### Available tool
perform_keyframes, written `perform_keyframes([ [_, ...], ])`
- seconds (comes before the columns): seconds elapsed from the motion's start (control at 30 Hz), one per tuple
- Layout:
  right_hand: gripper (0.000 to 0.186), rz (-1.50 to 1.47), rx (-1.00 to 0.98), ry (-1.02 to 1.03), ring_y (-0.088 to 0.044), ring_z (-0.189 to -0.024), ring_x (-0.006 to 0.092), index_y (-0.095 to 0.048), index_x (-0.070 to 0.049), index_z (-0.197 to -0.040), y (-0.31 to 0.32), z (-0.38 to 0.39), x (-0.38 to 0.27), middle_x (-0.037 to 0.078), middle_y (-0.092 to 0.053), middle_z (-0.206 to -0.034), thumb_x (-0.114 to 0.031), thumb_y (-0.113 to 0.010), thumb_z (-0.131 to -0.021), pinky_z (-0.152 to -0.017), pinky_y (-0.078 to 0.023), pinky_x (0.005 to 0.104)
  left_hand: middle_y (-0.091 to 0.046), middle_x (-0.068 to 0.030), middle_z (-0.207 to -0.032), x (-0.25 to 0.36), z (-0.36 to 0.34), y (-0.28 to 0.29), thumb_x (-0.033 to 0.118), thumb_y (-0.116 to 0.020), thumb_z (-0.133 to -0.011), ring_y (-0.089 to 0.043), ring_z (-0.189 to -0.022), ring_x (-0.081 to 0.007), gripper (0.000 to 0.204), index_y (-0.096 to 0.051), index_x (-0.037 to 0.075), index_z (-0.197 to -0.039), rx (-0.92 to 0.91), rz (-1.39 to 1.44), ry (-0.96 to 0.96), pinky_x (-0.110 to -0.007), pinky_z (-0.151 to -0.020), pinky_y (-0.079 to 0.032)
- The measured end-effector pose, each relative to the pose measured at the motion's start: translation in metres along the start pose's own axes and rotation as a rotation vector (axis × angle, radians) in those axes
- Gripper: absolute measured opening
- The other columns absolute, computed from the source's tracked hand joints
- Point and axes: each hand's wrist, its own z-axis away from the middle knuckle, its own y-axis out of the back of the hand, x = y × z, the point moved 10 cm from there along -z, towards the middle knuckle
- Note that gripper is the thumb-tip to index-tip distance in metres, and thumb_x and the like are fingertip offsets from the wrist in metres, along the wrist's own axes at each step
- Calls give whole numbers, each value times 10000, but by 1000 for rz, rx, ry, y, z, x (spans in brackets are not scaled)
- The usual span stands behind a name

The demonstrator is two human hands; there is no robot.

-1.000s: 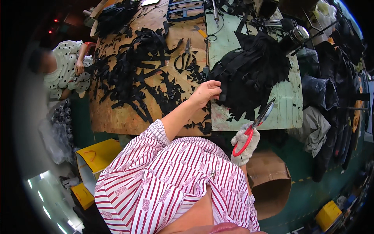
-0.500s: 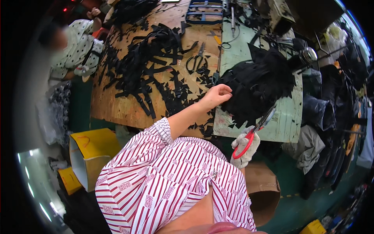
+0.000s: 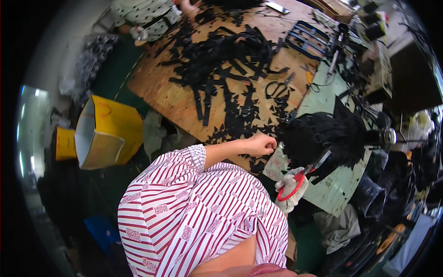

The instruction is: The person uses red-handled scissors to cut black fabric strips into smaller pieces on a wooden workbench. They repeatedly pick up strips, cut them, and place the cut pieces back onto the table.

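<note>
My left hand [image 3: 261,145], bare, is closed with its fingertips pressed together beside the left edge of a pile of black fabric pieces [image 3: 318,138]. Whatever it may hold is too small or hidden to make out. In my right hand [image 3: 287,187], which wears a whitish work glove, is a pair of scissors [image 3: 300,180] with red handles. Their blades point up and to the right, against the near edge of the black pile. Small black triangular scraps [image 3: 230,131] lie scattered just beyond my left forearm.
Tangled black webbing straps [image 3: 226,51] spread over the wooden table [image 3: 157,78]. Dark-handled scissors [image 3: 278,89] and a blue plastic tray [image 3: 308,40] lie farther back. A yellow box [image 3: 117,131] stands at the left. Another person in a polka-dot garment [image 3: 143,18] is at the far left.
The whole view has turned, so the table now sits slanted. My left hand's fingers have drawn closed beside the pile. The red-handled scissors stay in my right hand.
</note>
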Motion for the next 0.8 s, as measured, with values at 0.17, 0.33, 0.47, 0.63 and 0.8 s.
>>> perform_keyframes([
  [0.17, 479, 189, -195, -128, -504, -438, 111, -343, -7, -1163, -31, -4, 22, 35, -519, -704, -83, -610, -772, -397, -413, 208, -650, -96, -798, -50, 38, 17, 167, -589, -782, -627, -781, -225, 234, -597, 27, -969, 104, 26, 102, -331, -685, -477],
  [0.33, 125, 264, -294, -188, -449, -372, 94, -483, -37, -840, -59, -18, 37, 33, -493, -559, -112, -547, -763, -324, -339, 217, -650, -97, -799, -78, 61, 55, 156, -580, -794, -628, -726, -233, 209, -603, 33, -961, 282, -23, 226, -336, -655, -481],
  [0.47, 96, 338, -349, -193, -442, -360, 85, -479, -45, -809, -82, -21, 29, 23, -476, -528, -101, -539, -759, -318, -347, 207, -639, -68, -765, -89, 78, 83, 146, -587, -818, -607, -676, -169, 194, -601, 23, -968, 456, 94, 276, -294, -630, -477],
  [0.63, 409, 343, -400, -221, -490, -439, 72, -387, -25, -1132, -94, -22, 41, 24, -505, -707, -168, -600, -813, -363, -369, 173, -626, -51, -763, -137, 75, 123, 101, -535, -859, -583, -680, -101, 146, -582, -15, -932, 622, 365, 286, -241, -618, -468],
  [0.8, 380, 323, -346, -210, -483, -435, 73, -394, -27, -1117, -98, -22, 35, 24, -501, -716, -149, -590, -815, -365, -359, 175, -634, -78, -786, -149, 33, 182, 75, -527, -832, -600, -698, -182, 163, -586, 8, -969, 769, 11, 233, -299, -639, -470],
])
